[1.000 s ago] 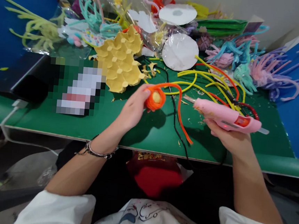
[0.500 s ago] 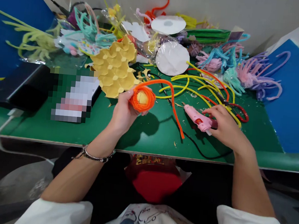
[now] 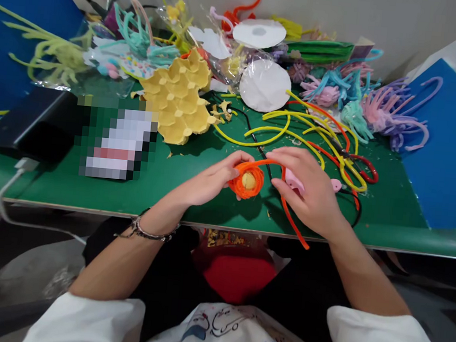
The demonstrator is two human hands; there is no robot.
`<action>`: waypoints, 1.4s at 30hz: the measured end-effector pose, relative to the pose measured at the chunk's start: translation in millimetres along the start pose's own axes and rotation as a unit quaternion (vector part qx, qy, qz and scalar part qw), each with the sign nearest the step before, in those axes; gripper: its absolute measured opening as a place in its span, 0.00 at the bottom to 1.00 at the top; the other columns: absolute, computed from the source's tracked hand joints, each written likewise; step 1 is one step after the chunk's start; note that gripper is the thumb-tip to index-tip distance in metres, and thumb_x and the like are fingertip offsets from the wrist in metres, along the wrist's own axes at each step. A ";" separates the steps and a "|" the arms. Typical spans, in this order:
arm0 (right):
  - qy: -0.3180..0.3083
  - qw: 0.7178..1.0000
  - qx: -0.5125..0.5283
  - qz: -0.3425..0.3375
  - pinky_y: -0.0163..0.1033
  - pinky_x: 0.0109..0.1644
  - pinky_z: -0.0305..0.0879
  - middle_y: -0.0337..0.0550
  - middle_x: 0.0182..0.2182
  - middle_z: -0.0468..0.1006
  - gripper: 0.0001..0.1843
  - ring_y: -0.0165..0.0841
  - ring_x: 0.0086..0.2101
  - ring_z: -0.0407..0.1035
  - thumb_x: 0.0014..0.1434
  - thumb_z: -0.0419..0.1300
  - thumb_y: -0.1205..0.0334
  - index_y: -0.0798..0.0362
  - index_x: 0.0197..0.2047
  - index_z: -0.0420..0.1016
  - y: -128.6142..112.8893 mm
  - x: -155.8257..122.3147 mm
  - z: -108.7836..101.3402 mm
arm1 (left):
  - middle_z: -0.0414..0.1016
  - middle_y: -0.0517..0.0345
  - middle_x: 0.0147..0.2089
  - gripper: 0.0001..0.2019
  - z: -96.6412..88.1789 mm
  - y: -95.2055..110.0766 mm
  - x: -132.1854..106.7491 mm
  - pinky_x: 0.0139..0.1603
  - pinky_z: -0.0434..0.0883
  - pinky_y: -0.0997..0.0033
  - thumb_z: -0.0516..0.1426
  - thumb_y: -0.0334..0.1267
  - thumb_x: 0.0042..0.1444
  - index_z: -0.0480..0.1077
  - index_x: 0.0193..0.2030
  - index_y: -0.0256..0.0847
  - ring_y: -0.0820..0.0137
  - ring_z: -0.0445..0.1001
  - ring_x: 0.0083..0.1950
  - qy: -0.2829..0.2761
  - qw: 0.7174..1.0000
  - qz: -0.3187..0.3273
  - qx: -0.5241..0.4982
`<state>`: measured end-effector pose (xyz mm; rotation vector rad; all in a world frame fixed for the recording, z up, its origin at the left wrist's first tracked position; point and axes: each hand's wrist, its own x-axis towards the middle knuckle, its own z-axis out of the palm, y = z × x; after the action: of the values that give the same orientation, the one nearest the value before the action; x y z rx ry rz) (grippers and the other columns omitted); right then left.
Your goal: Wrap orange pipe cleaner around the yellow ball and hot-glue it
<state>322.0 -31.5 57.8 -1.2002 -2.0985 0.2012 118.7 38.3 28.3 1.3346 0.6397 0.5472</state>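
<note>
Head view: we hold an orange coil [image 3: 246, 180] wound round a yellow ball, just above the green table [image 3: 51, 182] near its front edge. Our left hand [image 3: 211, 183] pinches the coil's rim; our right hand [image 3: 309, 194] pinches its loose tail [image 3: 293, 224]. A pink glue gun [image 3: 335, 184] lies under the right palm. We judge its nozzle could burn skin, and a slack pinch could let the coil unwind.

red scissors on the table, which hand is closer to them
Right. The right hand sits just left of the red scissors, not touching them. The left hand is farther left, on the other side of the orange pipe-cleaner coil that both hands hold.
</note>
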 end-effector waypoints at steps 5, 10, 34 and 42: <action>0.040 0.999 0.031 0.003 0.44 0.49 0.69 0.42 0.39 0.78 0.12 0.35 0.42 0.73 0.66 0.55 0.64 0.45 0.48 0.78 -4.9 -2.3 13.0 | 0.68 0.59 0.39 0.11 3.5 0.8 -3.2 0.37 0.70 0.72 0.50 0.40 0.56 0.63 0.44 0.42 0.72 0.67 0.34 -0.026 0.994 0.052 0.092; 0.079 0.996 0.038 0.020 0.43 0.47 0.68 0.41 0.33 0.77 0.09 0.33 0.36 0.71 0.64 0.58 0.66 0.48 0.41 0.80 -8.7 -7.1 17.7 | 0.71 0.54 0.45 0.13 3.0 0.9 -3.4 0.46 0.70 0.70 0.48 0.40 0.59 0.64 0.49 0.39 0.68 0.69 0.42 -0.053 0.982 0.074 0.168; 0.109 0.990 0.073 -0.054 0.35 0.37 0.69 0.40 0.35 0.76 0.14 0.28 0.36 0.72 0.62 0.56 0.75 0.49 0.42 0.78 2.7 -14.8 29.1 | 0.68 0.57 0.43 0.18 8.7 -3.6 0.6 0.39 0.65 0.71 0.53 0.41 0.49 0.64 0.47 0.40 0.70 0.67 0.40 -0.075 0.995 -0.035 -0.058; 0.083 0.991 0.073 -0.082 0.37 0.39 0.70 0.41 0.37 0.75 0.12 0.28 0.38 0.72 0.62 0.56 0.75 0.49 0.42 0.76 1.1 -15.5 28.9 | 0.61 0.62 0.38 0.12 11.2 9.0 -6.9 0.35 0.60 0.73 0.50 0.36 0.51 0.60 0.44 0.41 0.74 0.60 0.35 -0.098 0.994 -0.035 0.044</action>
<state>309.3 -37.6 28.2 -0.9219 -1.9886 0.1699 121.5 27.0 39.2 1.4235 0.5520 0.3283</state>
